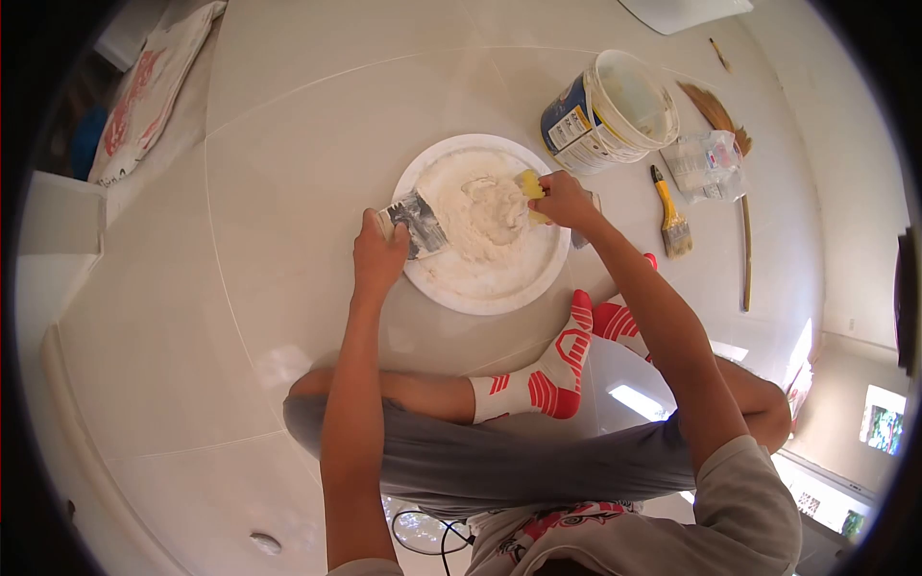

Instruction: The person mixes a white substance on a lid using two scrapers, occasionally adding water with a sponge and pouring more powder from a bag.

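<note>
One shirt [730, 509], two hands [379, 254] [565, 200], two scrapers [415, 223] [530, 187], one plate [451, 288]

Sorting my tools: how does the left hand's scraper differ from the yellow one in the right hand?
The grey scraper in the left hand shows a broad, smeared blade; the yellow tool in the right hand is largely hidden by it. The grey scraper lies at the white disc's left rim; the yellow tool at the putty's right side. Both are over that disc.

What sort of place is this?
Probably a room being painted or patched: a tiled floor, a paint tub, a paintbrush, and white paste on a round tray, worked with a scraper in the left hand and a yellow tool in the right hand.
</note>
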### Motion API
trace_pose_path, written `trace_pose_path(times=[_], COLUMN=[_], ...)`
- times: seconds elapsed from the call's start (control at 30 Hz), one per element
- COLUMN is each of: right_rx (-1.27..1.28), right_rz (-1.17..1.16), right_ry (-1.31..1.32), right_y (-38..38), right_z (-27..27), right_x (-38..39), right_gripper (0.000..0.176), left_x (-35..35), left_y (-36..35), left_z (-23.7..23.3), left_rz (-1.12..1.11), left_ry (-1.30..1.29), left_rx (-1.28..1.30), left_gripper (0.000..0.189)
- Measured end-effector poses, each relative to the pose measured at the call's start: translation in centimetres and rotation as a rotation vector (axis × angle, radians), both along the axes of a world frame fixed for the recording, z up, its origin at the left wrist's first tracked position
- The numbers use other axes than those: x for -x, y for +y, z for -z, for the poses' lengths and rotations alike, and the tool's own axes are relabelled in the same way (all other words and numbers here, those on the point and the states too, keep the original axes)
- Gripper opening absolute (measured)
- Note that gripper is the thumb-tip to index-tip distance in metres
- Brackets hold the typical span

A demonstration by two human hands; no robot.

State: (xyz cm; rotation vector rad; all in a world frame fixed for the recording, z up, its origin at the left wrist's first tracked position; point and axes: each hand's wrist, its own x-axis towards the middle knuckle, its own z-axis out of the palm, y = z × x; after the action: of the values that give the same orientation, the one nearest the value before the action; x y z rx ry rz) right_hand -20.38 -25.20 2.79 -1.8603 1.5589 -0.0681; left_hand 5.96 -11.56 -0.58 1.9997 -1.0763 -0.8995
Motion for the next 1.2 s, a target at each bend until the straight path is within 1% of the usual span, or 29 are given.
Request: trace_pose_path(times=[0.03,0.07,0.1,0.17,0.23,0.27,0.3,0.33,0.37,0.4,0.43,0.5,0.57,0.6,0.63,0.7,0.73,0.8,0.83,0.9,0.93,0.97,1.0,1.03,1.1,1.13,1.17,1.2], right_rx=[0.222,0.263,0.261,0.304,0.324,0.342,0.345,0.404,0.461,0.437,0.435,0.377,0.355,0.334,0.333,0.174,0.173,0.228,0.177,0.220,0.274,0.323,0.274,0.272,0.305,0.297,0.236,0.219], right_rz=[-0.173,-0.193,-0.202,-0.324,-0.300,-0.266,-0.267,-0.336,-0.402,-0.459,-0.457,-0.538,-0.570,-0.603,-0.608,-0.633,-0.642,-0.778,-0.806,-0.816,-0.753,-0.683,-0.611,-0.598,-0.678,-0.770,-0.780,-0.766], right_ry=[0.182,0.262,0.265,0.360,0.313,0.264,0.264,0.146,0.024,-0.043,-0.049,-0.115,-0.093,-0.066,-0.071,-0.060,-0.065,-0.061,-0.045,-0.105,-0.132,-0.156,-0.120,-0.119,-0.164,-0.149,-0.174,-0.137], right_y=[0.5,1.6,2.4,3.6,3.5,3.4,3.0,2.1,1.3,0.5,-0.4,-1.5,-2.2,-2.2,-2.1,-2.0,-1.8,-0.5,0.3,0.4,-0.3,-1.0,-1.5,-1.3,-0.7,0.1,1.0,1.7], right_z=[-0.8,-2.4,-3.9,-5.7,-6.1,-6.4,-6.4,-6.0,-5.8,-5.6,-5.1,-4.8,-4.8,-5.2,-5.6,-6.3,-5.9,-5.0,-4.7,-4.7,-4.8,-5.2,-5.7,-5.5,-5.3,-5.2,-4.2,-4.1], right_x=[-1.0,-2.3,-2.8,-3.5,-3.0,-2.5,-2.0,-1.6,-1.5,-1.4,-1.5,-2.2,-3.5,-4.3,-4.9,-6.3,-6.6,-6.8,-6.6,-6.3,-6.1,-6.1,-6.1,-6.1,-6.4,-6.5,-6.1,-5.7], right_gripper=[0.023,0.023,0.023,0.018,0.017,0.016,0.016,0.017,0.018,0.020,0.020,0.023,0.024,0.025,0.025,0.027,0.027,0.026,0.024,0.023,0.023,0.022,0.022,0.022,0.023,0.024,0.023,0.022], left_x=[0.0,-0.1,-0.2,-0.3,-0.3,-0.1,0.4,0.8,1.2,1.7,2.1,2.8,3.5,3.9,4.1,4.1,4.2,4.2,4.2,3.9,3.7,3.7,3.9,4.1,4.3,4.2,3.9,3.5], left_y=[0.0,0.1,0.1,0.1,0.1,0.1,0.0,-0.2,-0.3,-0.4,-0.5,-0.7,-0.6,-0.6,-0.5,-0.5,-0.4,-0.4,-0.5,-0.6,-0.7,-0.7,-0.6,-0.5,-0.4,-0.5,-0.6,-0.6], left_z=[0.1,0.1,-0.2,-0.7,-1.4,-1.6,-2.1,-2.3,-2.3,-2.2,-1.9,-1.5,-1.4,-1.4,-1.4,-1.4,-1.3,-1.5,-1.7,-1.7,-1.6,-1.5,-1.5,-1.5,-2.6,-2.6,-2.5,-2.6], left_rz=[-0.007,-0.017,-0.011,-0.010,0.047,0.040,0.053,0.066,0.066,0.094,0.122,0.142,0.161,0.134,0.129,0.055,0.046,-0.007,-0.007,-0.046,-0.047,0.004,0.060,0.072,0.013,0.011,-0.012,-0.036], left_ry=[0.007,0.013,0.056,0.101,0.205,0.208,0.266,0.326,0.324,0.311,0.295,0.235,0.250,0.261,0.256,0.232,0.227,0.223,0.221,0.240,0.235,0.225,0.218,0.220,0.261,0.262,0.219,0.175], left_rx=[0.029,0.026,0.041,0.054,0.166,0.169,0.192,0.210,0.207,0.211,0.215,0.225,0.219,0.274,0.271,0.325,0.323,0.353,0.351,0.377,0.374,0.355,0.334,0.330,0.359,0.361,0.392,0.423], left_gripper=[0.028,0.028,0.027,0.026,0.024,0.024,0.024,0.026,0.026,0.028,0.030,0.031,0.032,0.031,0.031,0.029,0.029,0.025,0.025,0.024,0.024,0.024,0.024,0.024,0.026,0.026,0.027,0.028])
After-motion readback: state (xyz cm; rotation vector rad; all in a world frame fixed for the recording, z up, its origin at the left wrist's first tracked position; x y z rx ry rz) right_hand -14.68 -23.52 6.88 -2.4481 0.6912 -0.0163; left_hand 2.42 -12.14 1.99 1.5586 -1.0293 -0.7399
